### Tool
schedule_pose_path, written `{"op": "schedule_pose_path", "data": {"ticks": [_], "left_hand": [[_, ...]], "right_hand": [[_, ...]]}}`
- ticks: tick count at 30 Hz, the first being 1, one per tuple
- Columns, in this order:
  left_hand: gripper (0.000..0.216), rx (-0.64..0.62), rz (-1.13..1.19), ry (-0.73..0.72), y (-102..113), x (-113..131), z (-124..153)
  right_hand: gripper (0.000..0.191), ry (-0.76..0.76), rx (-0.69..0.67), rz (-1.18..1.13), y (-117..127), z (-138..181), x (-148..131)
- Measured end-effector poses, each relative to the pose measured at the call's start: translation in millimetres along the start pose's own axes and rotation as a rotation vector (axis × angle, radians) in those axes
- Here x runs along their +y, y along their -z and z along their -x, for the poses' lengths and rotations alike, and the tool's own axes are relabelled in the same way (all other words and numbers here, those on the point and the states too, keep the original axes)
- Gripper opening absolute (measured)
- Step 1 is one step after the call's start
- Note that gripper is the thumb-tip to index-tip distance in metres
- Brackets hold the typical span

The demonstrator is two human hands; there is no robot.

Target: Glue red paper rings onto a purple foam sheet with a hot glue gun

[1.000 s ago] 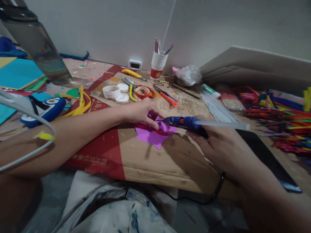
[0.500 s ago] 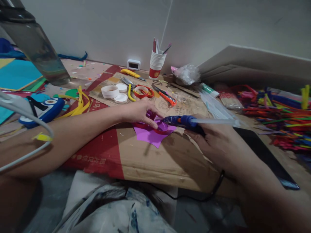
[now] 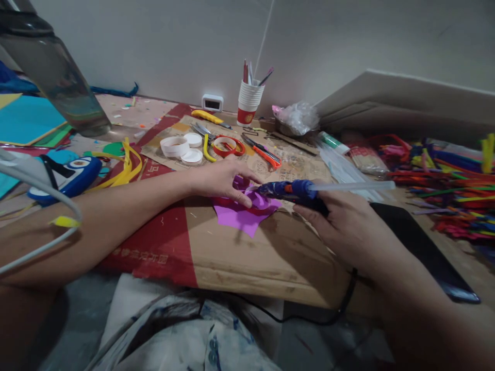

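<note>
My right hand (image 3: 348,226) is closed around a blue glue gun (image 3: 294,190) with a clear glue stick (image 3: 351,186) poking out of its back. The gun's nozzle points left at a purple foam shape (image 3: 240,216) lying on the cardboard sheet (image 3: 247,257). A red strip (image 3: 255,208) curves across the purple shape. My left hand (image 3: 224,180) rests on the purple shape, fingers curled and pressing the red strip down beside the nozzle. The gun's black cord (image 3: 340,309) runs off the cardboard's front edge.
Behind the hands lie white tape rolls (image 3: 176,146), red scissors (image 3: 228,147), an orange box cutter (image 3: 266,153) and a paper cup of pens (image 3: 249,102). A heap of coloured pipe cleaners (image 3: 444,180) fills the right. A black tablet (image 3: 425,252) lies near my right wrist. Foam sheets (image 3: 27,118) and a water bottle (image 3: 54,72) stand left.
The glue gun's nozzle has crept a little to the left, closer to my left fingertips on the red strip. My left hand has stayed put.
</note>
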State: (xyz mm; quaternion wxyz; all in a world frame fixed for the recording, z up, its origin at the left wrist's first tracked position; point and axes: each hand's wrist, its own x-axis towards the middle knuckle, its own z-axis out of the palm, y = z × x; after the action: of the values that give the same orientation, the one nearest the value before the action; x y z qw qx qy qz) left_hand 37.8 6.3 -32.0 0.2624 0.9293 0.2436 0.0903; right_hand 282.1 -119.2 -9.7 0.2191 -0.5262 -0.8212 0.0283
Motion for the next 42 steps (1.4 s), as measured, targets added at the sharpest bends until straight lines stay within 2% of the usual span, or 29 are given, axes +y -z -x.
{"op": "schedule_pose_path", "data": {"ticks": [5, 8, 19, 25, 42], "left_hand": [[0.044, 0.044, -0.040, 0.047, 2.2, 0.9, 1.9], [0.037, 0.028, -0.040, 0.021, 4.7, 0.7, 2.1], [0.036, -0.008, -0.069, -0.030, 11.0, -2.6, 3.1], [0.035, -0.047, -0.076, 0.015, 13.3, 1.2, 2.4], [0.033, -0.089, -0.025, 0.101, 17.2, 5.3, 1.9]], "right_hand": [[0.027, -0.049, -0.038, 0.026, 1.1, 0.2, 1.0], [0.026, -0.063, -0.047, 0.035, 2.5, -0.1, -0.3], [0.014, -0.093, -0.032, -0.035, -3.6, 0.4, 0.1], [0.010, -0.141, -0.002, -0.155, -10.8, -0.2, -0.2], [0.017, -0.216, -0.001, -0.255, -15.2, -1.4, 1.5]]}}
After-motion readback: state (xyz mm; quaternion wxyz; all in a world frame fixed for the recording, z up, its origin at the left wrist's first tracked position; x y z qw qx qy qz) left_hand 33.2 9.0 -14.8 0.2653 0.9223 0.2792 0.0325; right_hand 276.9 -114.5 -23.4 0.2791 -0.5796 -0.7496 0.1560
